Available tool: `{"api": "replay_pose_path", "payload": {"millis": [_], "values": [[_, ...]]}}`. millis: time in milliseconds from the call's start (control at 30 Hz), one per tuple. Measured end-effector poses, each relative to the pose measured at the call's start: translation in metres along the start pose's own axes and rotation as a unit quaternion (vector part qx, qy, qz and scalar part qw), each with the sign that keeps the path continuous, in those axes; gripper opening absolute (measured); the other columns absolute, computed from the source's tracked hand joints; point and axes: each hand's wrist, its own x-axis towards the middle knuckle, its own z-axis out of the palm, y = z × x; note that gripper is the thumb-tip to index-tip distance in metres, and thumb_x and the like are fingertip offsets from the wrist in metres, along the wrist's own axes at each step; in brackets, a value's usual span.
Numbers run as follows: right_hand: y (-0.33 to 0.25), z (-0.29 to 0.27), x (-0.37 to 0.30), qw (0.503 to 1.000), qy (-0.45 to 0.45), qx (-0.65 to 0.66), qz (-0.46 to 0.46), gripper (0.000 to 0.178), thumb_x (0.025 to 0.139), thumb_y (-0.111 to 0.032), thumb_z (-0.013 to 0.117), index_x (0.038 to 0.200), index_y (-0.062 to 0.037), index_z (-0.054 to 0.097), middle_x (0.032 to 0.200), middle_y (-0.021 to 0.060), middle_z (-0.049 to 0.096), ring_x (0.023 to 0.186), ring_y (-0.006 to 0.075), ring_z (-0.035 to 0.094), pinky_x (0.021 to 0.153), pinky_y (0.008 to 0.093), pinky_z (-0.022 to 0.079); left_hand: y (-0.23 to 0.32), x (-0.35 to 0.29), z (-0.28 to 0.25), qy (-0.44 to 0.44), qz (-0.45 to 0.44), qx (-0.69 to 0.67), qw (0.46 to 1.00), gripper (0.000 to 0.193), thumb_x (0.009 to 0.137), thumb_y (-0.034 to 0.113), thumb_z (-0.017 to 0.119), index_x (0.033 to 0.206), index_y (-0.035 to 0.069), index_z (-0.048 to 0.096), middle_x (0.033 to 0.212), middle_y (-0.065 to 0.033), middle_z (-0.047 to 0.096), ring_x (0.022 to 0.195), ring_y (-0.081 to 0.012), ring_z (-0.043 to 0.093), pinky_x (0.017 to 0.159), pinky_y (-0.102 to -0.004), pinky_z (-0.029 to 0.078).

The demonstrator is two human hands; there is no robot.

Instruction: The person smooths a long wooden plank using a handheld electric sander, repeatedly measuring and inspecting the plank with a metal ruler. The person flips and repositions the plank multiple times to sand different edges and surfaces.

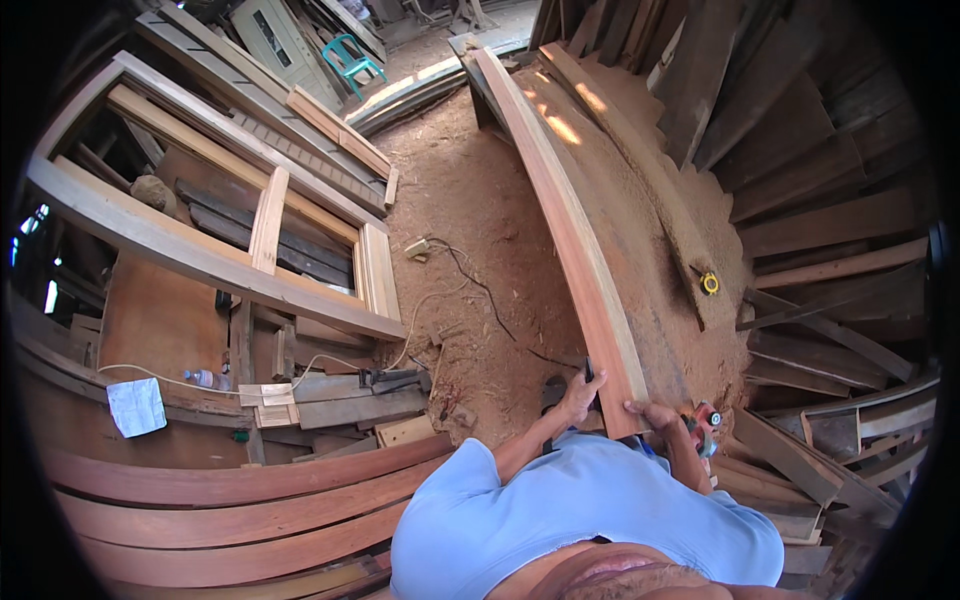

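A long reddish wooden plank (575, 235) stands on its edge along a sawdust-covered workbench (650, 250), running from the far end of the shop down to the person's chest. The left hand (580, 395) presses against the plank's left face at its near end, fingers closed around a thin dark tool that pokes up above them; what kind of tool it is cannot be made out. The right hand (655, 415) lies just right of the plank's near end, fingers curled on its top edge, gripping the plank. A red and green object (708, 420) sits just right of that hand. A yellow tape measure (710, 284) rests on the bench, well to the right of the plank. Left of the plank, across the dirt floor (470, 240), a pale wooden window frame (230, 215) leans over stacked boards
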Motion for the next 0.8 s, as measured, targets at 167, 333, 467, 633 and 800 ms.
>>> {"api": "replay_pose_path", "payload": {"millis": [167,333,467,633,800], "values": [[-0.007,0.012,-0.01,0.999,-0.002,0.023,0.024,0.062,0.087,-0.032,0.079,0.136,0.0006,0.057,0.122,0.0148,0.068,0.105,0.0252,0.067,0.096,0.0389,0.052,0.024,0.001,0.002,0.017,-0.009,0.07,0.997,0.063,0.095,0.04,0.069,0.139,-0.001,0.049,0.129,-0.0104,0.059,0.118,-0.0203,0.056,0.102,-0.038,0.047],[-0.053,0.04,-0.046,0.998,-0.026,-0.032,-0.048,0.058,0.094,-0.035,0.071,0.133,0.0044,0.057,0.118,0.0149,0.068,0.104,0.0243,0.067,0.095,0.0378,0.053,0.066,-0.021,0.023,0.063,0.073,0.069,0.993,0.053,0.097,0.04,0.065,0.131,0.0,0.057,0.119,-0.0076,0.064,0.109,-0.0166,0.059,0.097,-0.0333,0.047],[-0.064,0.041,-0.052,0.986,-0.108,0.026,-0.124,0.056,0.098,-0.04,0.063,0.126,0.0089,0.059,0.112,0.0161,0.069,0.099,0.0233,0.068,0.088,0.0378,0.055,0.131,-0.043,0.04,0.055,0.171,0.094,0.979,0.053,0.097,0.04,0.062,0.13,-0.001,0.057,0.118,-0.0085,0.065,0.104,-0.0169,0.062,0.093,-0.0326,0.049],[-0.11,0.093,-0.09,0.963,-0.186,0.043,-0.189,0.049,0.1,-0.035,0.06,0.114,0.0115,0.063,0.103,0.0163,0.07,0.088,0.0212,0.07,0.075,0.0346,0.057,0.194,-0.075,0.028,0.039,0.178,0.034,0.983,0.057,0.096,0.041,0.058,0.133,-0.002,0.053,0.116,-0.0106,0.065,0.101,-0.0193,0.064,0.087,-0.0347,0.052],[-0.11,0.121,-0.08,0.965,-0.156,-0.118,-0.177,0.047,0.101,-0.034,0.057,0.1,0.0116,0.068,0.088,0.0129,0.071,0.076,0.0181,0.067,0.071,0.0321,0.054,0.195,-0.091,0.007,0.06,0.191,0.023,0.98,0.051,0.097,0.036,0.054,0.132,-0.002,0.054,0.115,-0.0125,0.065,0.1,-0.0197,0.065,0.087,-0.0341,0.053]]}}
